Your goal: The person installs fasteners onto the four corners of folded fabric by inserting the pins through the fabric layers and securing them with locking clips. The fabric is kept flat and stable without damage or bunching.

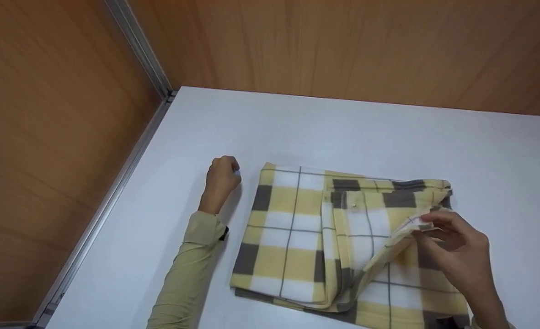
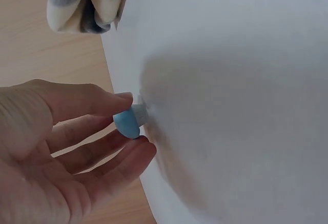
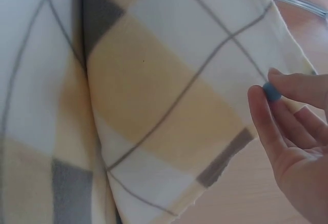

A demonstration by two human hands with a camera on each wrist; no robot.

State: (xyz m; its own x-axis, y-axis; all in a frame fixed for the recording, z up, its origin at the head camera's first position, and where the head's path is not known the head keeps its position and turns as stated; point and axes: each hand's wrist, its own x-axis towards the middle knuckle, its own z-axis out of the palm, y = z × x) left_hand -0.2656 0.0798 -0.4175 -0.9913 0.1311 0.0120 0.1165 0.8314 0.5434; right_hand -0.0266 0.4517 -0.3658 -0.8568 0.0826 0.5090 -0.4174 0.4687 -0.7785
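Observation:
A folded plaid cloth in yellow, white and grey lies on the white table, several layers thick at its right half. To its left, low over the table, my left hand pinches a small blue mushroom-shaped piece with a pale stub between thumb and fingertips. My right hand lifts a flap of the cloth at its edge. In the right wrist view a small blue knob sits between that thumb and index finger, against the raised cloth.
A small shiny dot shows on the upper folded layer. Wood-grain panels stand behind and to the left of the table, with a metal rail along the left edge.

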